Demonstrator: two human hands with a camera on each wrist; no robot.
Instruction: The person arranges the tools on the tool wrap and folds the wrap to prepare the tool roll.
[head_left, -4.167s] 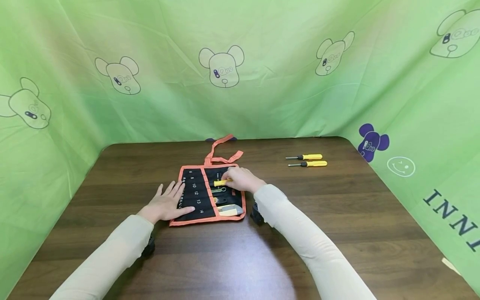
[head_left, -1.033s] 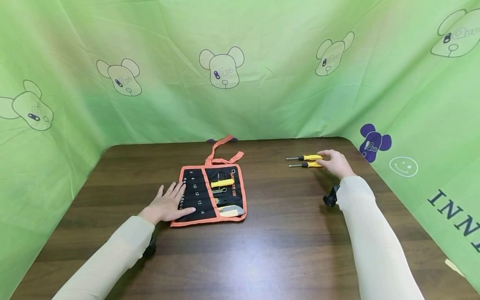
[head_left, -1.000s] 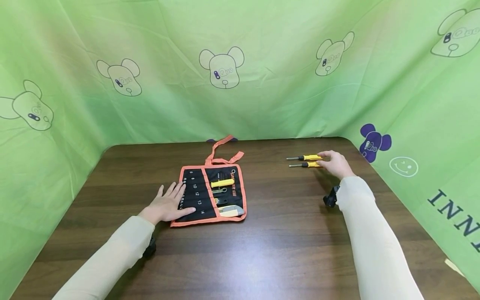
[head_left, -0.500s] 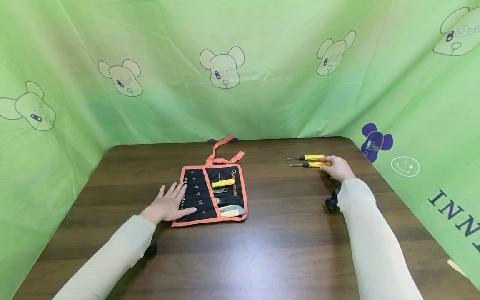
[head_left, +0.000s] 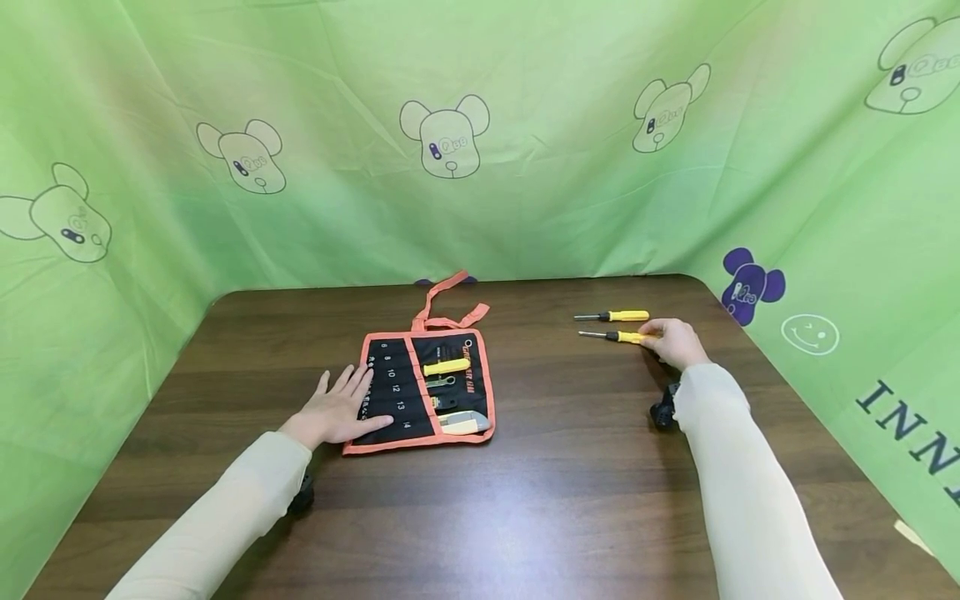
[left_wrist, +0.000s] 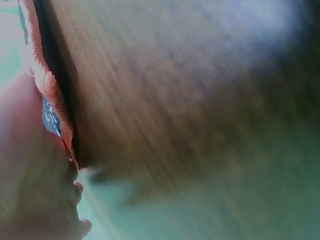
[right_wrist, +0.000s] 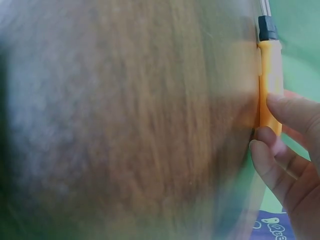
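My left hand (head_left: pixel 333 410) lies with spread fingers on the left part of a black tool pouch (head_left: pixel 382 392) with orange edging. In the pouch's pockets sit a yellow-handled tool (head_left: pixel 447 367), a small wrench (head_left: pixel 441 382), a small black item (head_left: pixel 444 403) and a utility knife (head_left: pixel 463 422). On the right, my right hand (head_left: pixel 675 342) pinches the handle end of the nearer yellow screwdriver (head_left: pixel 624 337). In the right wrist view, thumb and fingers close round that yellow handle (right_wrist: pixel 271 70). A second yellow screwdriver (head_left: pixel 628 316) lies just behind it, untouched.
Orange tie straps (head_left: pixel 442 320) trail from the pouch toward the back of the brown wooden table (head_left: pixel 510 492). A green printed cloth (head_left: pixel 525 217) hangs behind the table and along both sides.
My right hand has left the yellow-handled tool in the pouch and moved right to the screwdrivers. The nearer screwdriver has since shifted slightly toward me. My left hand stays put.
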